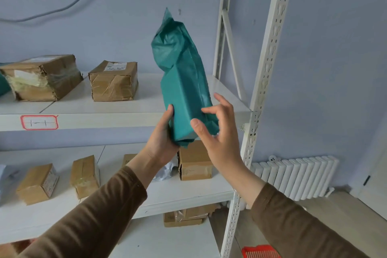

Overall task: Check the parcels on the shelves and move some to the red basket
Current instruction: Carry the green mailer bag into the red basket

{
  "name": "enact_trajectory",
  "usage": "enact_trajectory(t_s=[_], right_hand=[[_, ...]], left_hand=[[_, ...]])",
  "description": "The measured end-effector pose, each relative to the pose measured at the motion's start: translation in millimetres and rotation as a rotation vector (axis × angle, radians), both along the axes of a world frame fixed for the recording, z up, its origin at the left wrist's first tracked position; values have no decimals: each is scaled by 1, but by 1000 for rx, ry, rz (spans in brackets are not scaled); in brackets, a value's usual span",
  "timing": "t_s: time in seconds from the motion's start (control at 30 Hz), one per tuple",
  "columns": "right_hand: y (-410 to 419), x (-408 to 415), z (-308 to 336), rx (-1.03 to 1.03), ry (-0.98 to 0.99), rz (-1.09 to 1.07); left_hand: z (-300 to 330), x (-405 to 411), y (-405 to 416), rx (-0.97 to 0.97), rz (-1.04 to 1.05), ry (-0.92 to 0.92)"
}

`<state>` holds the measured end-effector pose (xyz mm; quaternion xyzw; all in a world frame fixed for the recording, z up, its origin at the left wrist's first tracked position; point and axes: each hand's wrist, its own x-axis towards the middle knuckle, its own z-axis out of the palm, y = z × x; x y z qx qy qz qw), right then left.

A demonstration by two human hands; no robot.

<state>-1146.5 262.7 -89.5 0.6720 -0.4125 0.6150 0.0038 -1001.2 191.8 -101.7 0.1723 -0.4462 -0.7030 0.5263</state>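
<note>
A green parcel [184,90], a long box wrapped in a teal plastic bag, is held upright in the air in front of the top shelf [129,109], near that shelf's right front corner. Its loose, crumpled bag end points up and its lower end sits in the left hand [161,138]. The left hand is clamped on the parcel's bottom left side, thumb up along the front edge and palm under the base. The right hand [217,134] is at the parcel's lower right with fingers spread and curled; the thumb tip lies against the front face, while the other fingers look apart from the wrap, so its grip is loose at most. Both arms wear brown sleeves [100,216].

On the top shelf, two taped cardboard boxes stand toward the left: a big box [41,77] at the left edge and a small box [113,80] beside it, apart. A red-bordered label [39,122] is stuck on the shelf's front edge at the left. The middle shelf [188,192] carries several brown boxes, one box [194,163] just below the parcel. More boxes lie on the shelf under that. The red basket [260,252] shows at the bottom edge on the floor, right of the white rack post [266,69]. A white radiator [297,176] stands against the wall further right.
</note>
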Motion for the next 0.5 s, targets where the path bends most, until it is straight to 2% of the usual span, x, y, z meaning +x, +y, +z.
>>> enact_trajectory(t_s=[0.17,0.27,0.43,0.5], right_hand=[[-2,-27,-13,335,-328,175],[2,-32,-16,423,-474,249],[-3,-42,-18,577,-790,325],[-3,-44,-15,665,-926,384]], left_hand=[[-2,-6,19,-232,226,-173],[-3,-17,38,-403,327,-298],[0,-24,50,-505,341,-326],[4,-24,49,-482,334,-319]])
